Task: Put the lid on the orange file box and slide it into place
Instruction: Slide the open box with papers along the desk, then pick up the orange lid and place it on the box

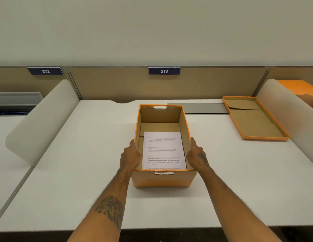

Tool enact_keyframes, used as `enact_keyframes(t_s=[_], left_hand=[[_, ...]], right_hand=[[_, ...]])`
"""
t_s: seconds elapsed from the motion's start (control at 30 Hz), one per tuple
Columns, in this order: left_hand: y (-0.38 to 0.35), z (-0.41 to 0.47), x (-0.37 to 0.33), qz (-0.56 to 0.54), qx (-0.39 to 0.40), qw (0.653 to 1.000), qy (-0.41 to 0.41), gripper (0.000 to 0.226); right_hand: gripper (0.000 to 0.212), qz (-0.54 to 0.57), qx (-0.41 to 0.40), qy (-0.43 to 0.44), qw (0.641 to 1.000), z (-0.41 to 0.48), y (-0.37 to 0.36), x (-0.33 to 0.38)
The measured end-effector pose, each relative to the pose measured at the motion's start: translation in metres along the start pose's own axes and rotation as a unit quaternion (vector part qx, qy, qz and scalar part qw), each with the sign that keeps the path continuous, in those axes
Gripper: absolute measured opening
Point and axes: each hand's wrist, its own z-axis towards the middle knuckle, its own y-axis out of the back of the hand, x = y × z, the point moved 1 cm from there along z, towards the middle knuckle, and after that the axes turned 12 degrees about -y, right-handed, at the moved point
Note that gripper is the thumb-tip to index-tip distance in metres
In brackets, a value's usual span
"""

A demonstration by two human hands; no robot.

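Note:
The orange file box [163,179] stands open in the middle of the white desk [82,172], with a printed sheet of paper [163,151] lying flat inside. My left hand [130,154] presses flat against the box's left wall near the front. My right hand [197,155] presses against its right wall in the same way. The orange lid [255,117] lies upside down at the desk's back right, its brown inside facing up, apart from both hands.
Curved white dividers [42,123] stand on both sides of the desk. A beige partition at the back carries labels 212 and 213 [164,71]. A grey cable tray cover [204,108] sits behind the box. Another orange piece [299,89] shows beyond the right divider.

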Motion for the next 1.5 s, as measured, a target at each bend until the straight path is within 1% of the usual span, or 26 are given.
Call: enact_keyframes(t_s=[0.2, 0.33, 0.43, 0.5, 0.57, 0.67, 0.83, 0.93, 1.0, 1.1, 1.33, 1.5], left_hand=[[-0.005, -0.001, 0.004, 0.000, 0.004, 1.000, 0.007, 0.053], [-0.004, 0.002, 0.008, 0.002, 0.019, 1.000, 0.009, 0.052], [-0.003, 0.003, 0.007, 0.001, 0.032, 0.999, 0.008, 0.050], [-0.001, 0.004, 0.005, 0.013, 0.036, 0.999, 0.000, 0.060], [0.002, 0.007, 0.003, 0.023, 0.031, 0.999, -0.026, 0.073], [0.007, 0.016, -0.006, 0.091, 0.024, 0.989, -0.113, 0.080], [0.013, 0.032, -0.035, 0.222, 0.010, 0.938, -0.265, 0.081], [0.010, 0.039, -0.053, 0.259, -0.009, 0.910, -0.324, 0.080], [0.005, 0.043, -0.067, 0.275, -0.011, 0.899, -0.340, 0.079], [-0.005, 0.047, -0.086, 0.278, -0.003, 0.892, -0.357, 0.079], [-0.035, 0.060, -0.130, 0.261, 0.015, 0.887, -0.381, 0.078], [-0.084, 0.078, -0.192, 0.262, 0.021, 0.883, -0.389, 0.078]], right_hand=[[0.066, -0.005, -0.004, 0.002, 1.000, 0.004, -0.004, -0.001], [0.067, -0.015, -0.008, -0.002, 1.000, 0.007, -0.007, -0.002], [0.064, -0.007, -0.002, -0.001, 1.000, 0.010, -0.008, -0.003], [0.062, -0.001, -0.011, 0.009, 1.000, 0.013, -0.005, -0.004], [0.066, -0.006, -0.037, 0.022, 0.999, 0.016, 0.002, -0.006], [0.072, -0.067, -0.070, 0.050, 0.994, 0.020, 0.013, -0.008], [0.082, -0.190, -0.157, 0.079, 0.966, 0.021, 0.038, -0.015], [0.089, -0.224, -0.184, 0.082, 0.954, 0.020, 0.050, -0.023], [0.090, -0.232, -0.193, 0.082, 0.950, 0.020, 0.057, -0.031], [0.090, -0.235, -0.208, 0.076, 0.946, 0.025, 0.068, -0.043], [0.088, -0.212, -0.210, 0.063, 0.952, 0.052, 0.092, -0.074], [0.089, -0.207, -0.208, 0.052, 0.955, 0.102, 0.127, -0.115]])
